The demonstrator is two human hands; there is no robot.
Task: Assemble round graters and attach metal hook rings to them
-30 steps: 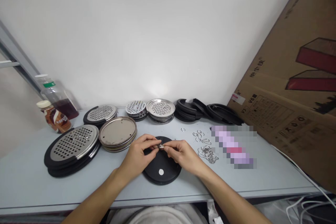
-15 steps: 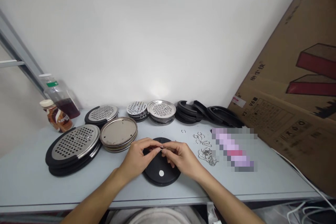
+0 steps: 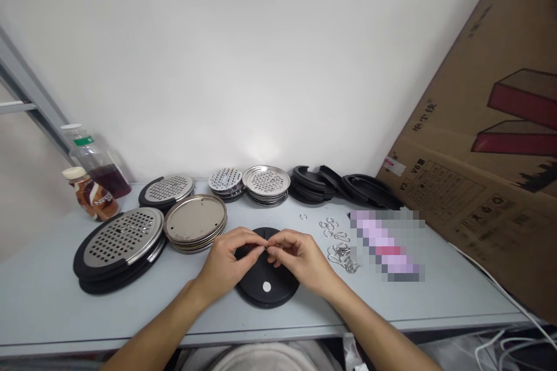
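Observation:
Above a round black disc (image 3: 266,269) with a white dot on it, my left hand (image 3: 232,256) and my right hand (image 3: 300,255) meet fingertip to fingertip. Both are closed in a pinch on a small metal ring (image 3: 267,247), which the fingers almost fully hide. The disc lies flat on the grey table, partly covered by the hands. To the right of my right hand lie several loose wire rings and hooks (image 3: 342,249), and a single ring (image 3: 303,217) sits apart from them, farther back.
On the left stand black-rimmed perforated plates (image 3: 124,237) and a stack of plain metal discs (image 3: 195,217). Perforated metal discs (image 3: 266,181) and black rims (image 3: 311,185) line the wall. Two bottles (image 3: 93,194) are at far left; a cardboard box (image 3: 461,185) leans at right.
The fingertips have drawn closer around the small metal ring, so less of it shows. Both hands stay over the black disc; the view has shifted slightly.

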